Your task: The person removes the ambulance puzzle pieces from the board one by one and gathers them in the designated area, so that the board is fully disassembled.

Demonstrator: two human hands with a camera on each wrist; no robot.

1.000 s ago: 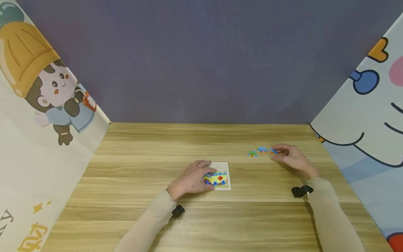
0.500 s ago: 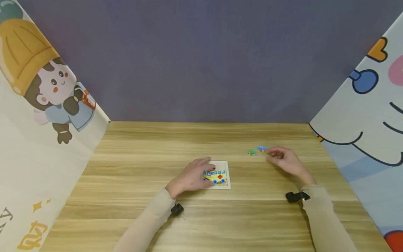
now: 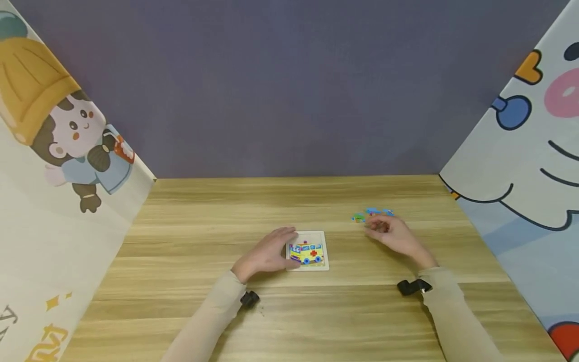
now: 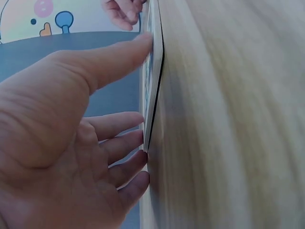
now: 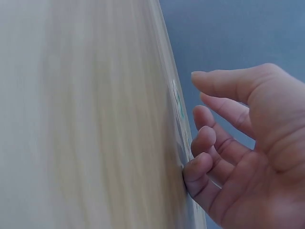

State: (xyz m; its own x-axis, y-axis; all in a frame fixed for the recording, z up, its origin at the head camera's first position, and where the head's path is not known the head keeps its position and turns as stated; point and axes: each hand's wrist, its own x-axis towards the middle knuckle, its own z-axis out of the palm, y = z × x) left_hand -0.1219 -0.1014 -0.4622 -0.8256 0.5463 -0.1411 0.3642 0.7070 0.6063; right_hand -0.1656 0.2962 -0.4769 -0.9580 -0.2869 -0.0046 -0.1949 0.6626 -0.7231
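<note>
A small white-framed puzzle board [image 3: 326, 251] with a yellow ambulance picture [image 3: 309, 254] lies flat on the table. My left hand [image 3: 267, 251] spans its left side, the thumb over the near part and the fingertips at the far left edge. In the left wrist view my left hand [image 4: 66, 133] has its thumb against the board's face [image 4: 155, 86] and its fingers along the rim. To the right, my right hand [image 3: 398, 236] hovers just in front of a green puzzle piece [image 3: 358, 217] and blue pieces [image 3: 373, 210]. Its thumb and index finger are apart, with nothing between them.
The wood-grain table [image 3: 289, 311] ends at a dark grey-purple back wall [image 3: 289, 90]. Cartoon-printed side panels stand at the left [image 3: 45, 211] and right [image 3: 520, 191]. Each wrist carries a small black camera [image 3: 250, 300].
My right hand has moved left along the puzzle pieces, and the rightmost blue piece shows behind it again. The left fingers have drawn back slightly, uncovering more of the ambulance picture.
</note>
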